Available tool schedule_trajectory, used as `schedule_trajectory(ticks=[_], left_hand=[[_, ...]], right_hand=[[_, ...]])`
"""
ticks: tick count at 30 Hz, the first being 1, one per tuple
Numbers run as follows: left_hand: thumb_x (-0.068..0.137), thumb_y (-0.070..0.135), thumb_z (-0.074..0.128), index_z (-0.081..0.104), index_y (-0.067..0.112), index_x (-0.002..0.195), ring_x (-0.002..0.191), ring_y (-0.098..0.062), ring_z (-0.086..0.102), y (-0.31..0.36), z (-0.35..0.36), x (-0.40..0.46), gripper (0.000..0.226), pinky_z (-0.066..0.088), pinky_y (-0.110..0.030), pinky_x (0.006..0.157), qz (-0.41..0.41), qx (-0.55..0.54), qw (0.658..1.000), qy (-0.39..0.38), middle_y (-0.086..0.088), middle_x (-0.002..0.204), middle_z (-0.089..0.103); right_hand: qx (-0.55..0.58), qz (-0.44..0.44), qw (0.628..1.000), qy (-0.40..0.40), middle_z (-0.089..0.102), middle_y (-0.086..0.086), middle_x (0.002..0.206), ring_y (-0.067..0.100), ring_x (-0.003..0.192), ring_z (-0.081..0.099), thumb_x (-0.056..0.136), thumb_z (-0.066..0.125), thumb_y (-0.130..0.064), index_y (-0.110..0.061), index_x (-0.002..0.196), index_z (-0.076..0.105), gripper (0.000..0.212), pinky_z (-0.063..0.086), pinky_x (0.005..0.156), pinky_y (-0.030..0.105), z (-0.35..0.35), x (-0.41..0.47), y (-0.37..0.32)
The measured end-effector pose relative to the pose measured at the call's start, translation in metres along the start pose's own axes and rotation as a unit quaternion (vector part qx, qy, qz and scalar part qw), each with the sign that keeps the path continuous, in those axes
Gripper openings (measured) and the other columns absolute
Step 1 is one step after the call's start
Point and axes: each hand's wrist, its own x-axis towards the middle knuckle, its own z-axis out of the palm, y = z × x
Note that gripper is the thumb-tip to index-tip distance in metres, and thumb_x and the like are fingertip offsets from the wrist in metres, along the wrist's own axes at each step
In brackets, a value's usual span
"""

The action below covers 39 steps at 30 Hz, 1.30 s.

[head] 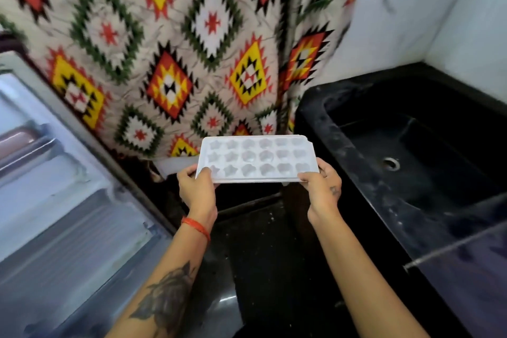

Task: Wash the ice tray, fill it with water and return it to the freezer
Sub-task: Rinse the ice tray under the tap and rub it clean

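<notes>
A white plastic ice tray [258,158] with star- and flower-shaped cells is held level in mid-air, in front of a patterned curtain. My left hand [196,189] grips its left end, thumb on top near the corner cell. My right hand [322,189] grips the right end in the same way. The tray hangs between the open freezer door [63,200] on the left and the black stone sink [417,151] on the right. Whether the cells hold water cannot be told.
A curtain [170,49] with bright diamond patterns hangs straight ahead. The sink's drain [391,163] lies at the right, under white tiled walls [411,22]. Dark counter or floor [260,255] lies below my forearms. A dark glossy panel [466,282] stands at lower right.
</notes>
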Motion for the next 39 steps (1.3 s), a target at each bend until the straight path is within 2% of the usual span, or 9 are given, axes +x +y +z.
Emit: schedule_trajectory(ticks=[5, 9, 13, 17, 25, 30, 34, 37, 39], left_hand=[[0.087, 0.004, 0.054, 0.05, 0.01, 0.103, 0.093, -0.025, 0.061, -0.004, 0.064, -0.001, 0.017, 0.053, -0.032, 0.069, -0.003, 0.035, 0.997, -0.075, -0.013, 0.111, 0.058], [0.084, 0.007, 0.057, 0.05, 0.014, 0.097, 0.097, -0.028, 0.061, -0.005, 0.117, 0.0, 0.016, 0.055, -0.043, 0.083, -0.005, 0.074, 0.987, -0.141, -0.012, 0.11, 0.06], [0.085, 0.009, 0.056, 0.051, 0.013, 0.099, 0.09, -0.024, 0.057, -0.001, 0.165, -0.003, 0.015, 0.053, -0.041, 0.082, 0.022, 0.105, 0.977, -0.183, -0.006, 0.102, 0.057], [0.085, 0.007, 0.056, 0.054, 0.008, 0.105, 0.085, -0.02, 0.055, -0.004, 0.206, -0.004, 0.02, 0.045, -0.033, 0.073, 0.033, 0.118, 0.96, -0.253, -0.006, 0.102, 0.058], [0.084, 0.008, 0.056, 0.051, 0.011, 0.104, 0.088, -0.021, 0.06, -0.014, 0.269, -0.023, 0.021, 0.054, -0.047, 0.086, 0.016, 0.14, 0.918, -0.371, 0.001, 0.091, 0.056], [0.085, 0.008, 0.055, 0.052, 0.014, 0.104, 0.09, -0.022, 0.061, -0.021, 0.306, -0.042, 0.02, 0.055, -0.043, 0.085, 0.001, 0.151, 0.9, -0.41, -0.005, 0.103, 0.06], [0.087, 0.012, 0.057, 0.054, 0.013, 0.125, 0.1, -0.024, 0.063, -0.026, 0.343, -0.057, 0.038, 0.055, -0.042, 0.088, -0.028, 0.151, 0.882, -0.446, -0.007, 0.117, 0.061], [0.091, 0.011, 0.054, 0.062, 0.01, 0.108, 0.09, -0.019, 0.065, -0.028, 0.37, -0.07, 0.019, 0.055, -0.035, 0.078, -0.04, 0.135, 0.868, -0.476, -0.006, 0.107, 0.066], [0.093, 0.011, 0.053, 0.063, 0.013, 0.103, 0.09, -0.02, 0.065, -0.028, 0.386, -0.078, 0.014, 0.054, -0.034, 0.078, -0.043, 0.133, 0.863, -0.485, -0.007, 0.104, 0.066]], right_hand=[[0.031, -0.011, 0.997, 0.07, 0.066, 0.008, 0.109, 0.022, 0.1, 0.063, 0.074, 0.06, 0.005, -0.026, 0.094, 0.059, 0.037, 0.054, 0.086, 0.035, -0.029, 0.031, -0.019], [0.05, -0.014, 0.989, 0.136, 0.068, 0.005, 0.105, 0.023, 0.098, 0.065, 0.073, 0.061, 0.003, -0.033, 0.087, 0.059, 0.039, 0.055, 0.087, 0.036, -0.047, 0.054, -0.032], [0.066, -0.033, 0.979, 0.192, 0.067, 0.005, 0.107, 0.02, 0.098, 0.064, 0.075, 0.061, 0.004, -0.026, 0.097, 0.059, 0.037, 0.052, 0.079, 0.027, -0.059, 0.073, -0.043], [0.078, -0.036, 0.964, 0.252, 0.065, 0.007, 0.113, 0.021, 0.102, 0.063, 0.075, 0.062, 0.003, -0.014, 0.117, 0.058, 0.045, 0.052, 0.086, 0.031, -0.069, 0.089, -0.049], [0.114, -0.048, 0.928, 0.351, 0.067, 0.006, 0.107, 0.021, 0.098, 0.064, 0.074, 0.061, 0.004, -0.022, 0.102, 0.059, 0.038, 0.053, 0.082, 0.029, -0.097, 0.106, -0.055], [0.126, -0.051, 0.912, 0.387, 0.066, 0.006, 0.109, 0.023, 0.1, 0.064, 0.075, 0.059, 0.005, -0.017, 0.11, 0.059, 0.041, 0.054, 0.082, 0.031, -0.122, 0.125, -0.062], [0.133, -0.051, 0.901, 0.409, 0.065, 0.007, 0.112, 0.024, 0.102, 0.063, 0.075, 0.06, 0.004, -0.02, 0.106, 0.059, 0.04, 0.053, 0.089, 0.037, -0.146, 0.151, -0.071], [0.143, -0.06, 0.897, 0.415, 0.065, 0.008, 0.112, 0.023, 0.102, 0.063, 0.075, 0.06, 0.004, -0.018, 0.107, 0.059, 0.039, 0.053, 0.089, 0.036, -0.162, 0.17, -0.08], [0.144, -0.062, 0.895, 0.417, 0.065, 0.008, 0.113, 0.023, 0.102, 0.063, 0.075, 0.061, 0.003, -0.016, 0.111, 0.059, 0.041, 0.053, 0.087, 0.035, -0.172, 0.183, -0.088]])
